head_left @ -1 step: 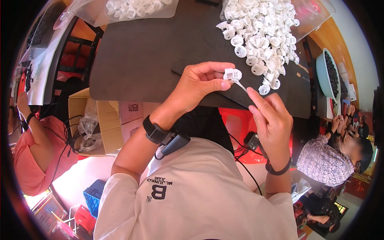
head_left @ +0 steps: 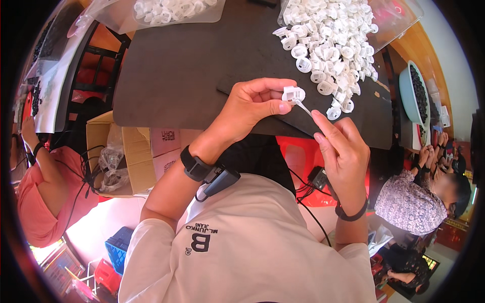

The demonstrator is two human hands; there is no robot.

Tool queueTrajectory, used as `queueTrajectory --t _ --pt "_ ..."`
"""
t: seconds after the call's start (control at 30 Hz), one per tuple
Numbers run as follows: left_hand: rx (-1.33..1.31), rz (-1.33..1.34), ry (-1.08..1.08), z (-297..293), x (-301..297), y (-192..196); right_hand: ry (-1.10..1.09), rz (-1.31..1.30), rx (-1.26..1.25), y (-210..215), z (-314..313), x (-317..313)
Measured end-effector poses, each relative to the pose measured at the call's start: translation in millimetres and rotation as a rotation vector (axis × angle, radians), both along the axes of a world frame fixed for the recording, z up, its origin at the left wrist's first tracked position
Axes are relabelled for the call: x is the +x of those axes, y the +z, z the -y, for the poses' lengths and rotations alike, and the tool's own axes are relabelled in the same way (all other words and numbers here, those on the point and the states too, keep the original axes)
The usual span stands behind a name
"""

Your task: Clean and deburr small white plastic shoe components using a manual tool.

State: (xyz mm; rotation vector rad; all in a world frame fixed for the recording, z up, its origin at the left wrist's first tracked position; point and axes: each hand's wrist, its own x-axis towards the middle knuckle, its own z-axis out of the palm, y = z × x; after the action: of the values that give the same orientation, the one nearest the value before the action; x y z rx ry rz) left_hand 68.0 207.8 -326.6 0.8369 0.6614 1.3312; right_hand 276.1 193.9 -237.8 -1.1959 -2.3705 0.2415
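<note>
Pinched between the thumb and fingers of my left hand (head_left: 252, 106) is a small white plastic part (head_left: 293, 94) with a square opening, raised above the near edge of the dark table mat (head_left: 172, 76). My right hand (head_left: 343, 149) grips a thin pale stick-like tool (head_left: 304, 107) whose far end meets the part's lower right side. Whether that tip goes inside the part I cannot tell. Just beyond my hands on the right spreads a large pile of similar white parts (head_left: 336, 45), with a few loose ones nearest my right hand.
A clear plastic tray (head_left: 209, 14) of white parts stands at the far left. To the right is a light blue basin (head_left: 405, 93) of black pieces. An open cardboard box (head_left: 140, 164) sits below left. Co-workers are on both sides; cables hang near a red stool (head_left: 293, 151).
</note>
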Motion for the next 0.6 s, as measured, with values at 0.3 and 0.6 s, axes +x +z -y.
queueTrajectory --t 0.3,0.6 --pt "0.027 -0.013 0.000 -0.1 0.8 1.6 -0.003 0.011 0.003 -1.7 -0.8 0.5" --pt "-0.007 -0.023 -0.014 1.1 -0.6 2.4 0.019 0.003 0.024 -6.9 -2.3 0.4"
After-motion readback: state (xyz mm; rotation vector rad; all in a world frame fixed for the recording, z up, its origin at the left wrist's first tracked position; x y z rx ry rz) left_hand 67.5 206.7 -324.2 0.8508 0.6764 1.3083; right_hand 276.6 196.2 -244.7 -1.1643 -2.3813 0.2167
